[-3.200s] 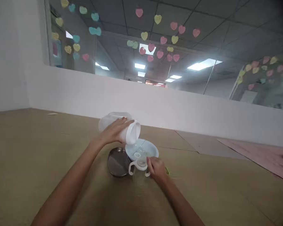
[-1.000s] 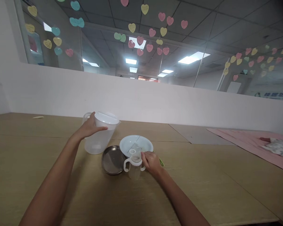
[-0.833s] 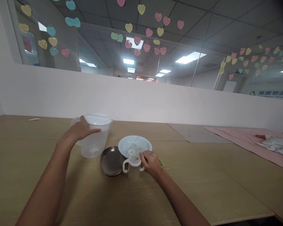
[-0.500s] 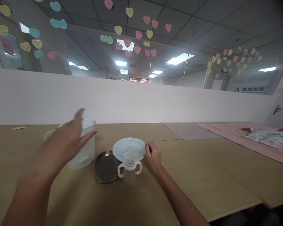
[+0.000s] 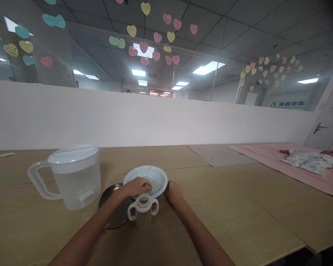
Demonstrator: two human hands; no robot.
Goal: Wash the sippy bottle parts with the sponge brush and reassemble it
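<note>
My left hand (image 5: 138, 186) reaches over the white bowl (image 5: 133, 173), its fingers curled down inside; whatever they pinch is hidden. Something clear lies in the bowl beside the fingertips, too faint to name. Closed at the bowl's right rim is my right hand (image 5: 174, 193), its fingertips against the edge. In front of the bowl stands a clear baby bottle with a white two-handled collar (image 5: 143, 205), its mouth uncovered. A dark metal tray (image 5: 118, 212) lies to the left, partly under my left forearm.
A translucent lidded pitcher (image 5: 77, 177) stands on the left, handle outward. The wooden table (image 5: 224, 207) has a pink cloth (image 5: 262, 159) with patterned fabric (image 5: 308, 162) at the right. A white wall (image 5: 144, 122) runs along the back.
My left hand has moved from in front of the pitcher, where its fingers were spread, rightward and down into the bowl. My right hand has stayed at the bowl's rim. The view has shifted slightly.
</note>
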